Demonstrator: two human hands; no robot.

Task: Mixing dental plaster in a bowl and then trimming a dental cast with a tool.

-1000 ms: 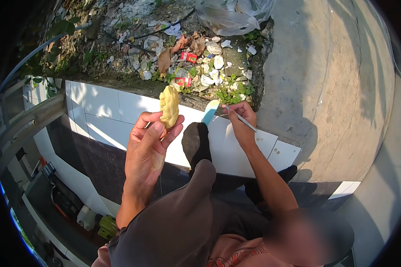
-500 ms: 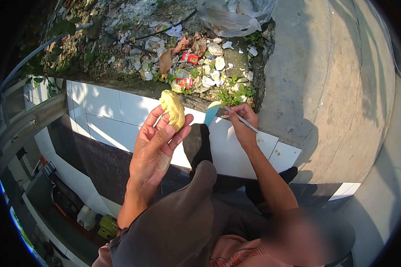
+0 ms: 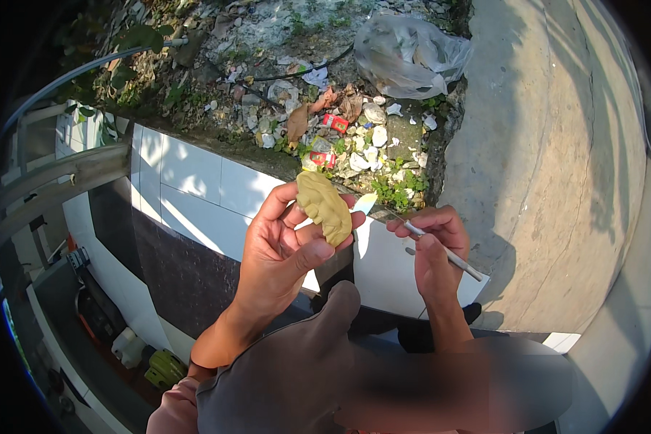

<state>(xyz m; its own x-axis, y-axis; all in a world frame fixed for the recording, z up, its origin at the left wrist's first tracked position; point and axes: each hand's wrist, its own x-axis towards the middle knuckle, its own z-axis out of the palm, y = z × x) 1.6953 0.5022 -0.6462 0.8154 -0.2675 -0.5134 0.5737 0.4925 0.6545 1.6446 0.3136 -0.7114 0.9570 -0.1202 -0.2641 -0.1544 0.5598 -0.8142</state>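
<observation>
Well left of the yellow lump, a wooden rail runs in from the edge. Low left of the lump, well apart, sits a green object, kind unclear. White tiles lie nearer on its left, sun-striped, with a dark face below them.

Left hand comes up from lower left of the lump and grips it: thumb pressed on the near end, fingers curled behind, two fingertips showing past the right edge. Lump is up off the tiles, tilted, top end leaning left, ridged down its left side. Grey trouser leg is below it.

Just beyond the lump: litter-strewn ground with a red packet and a brown leaf. Just right of the lump, a pale-tipped flat thing, mostly hidden. Farther beyond and right, a clear plastic bag.

Right hand, right of the lump, pinches a slim silver tool between thumb and fingers; thin tip points toward the lump, not touching. Concrete spreads far right of it.
</observation>
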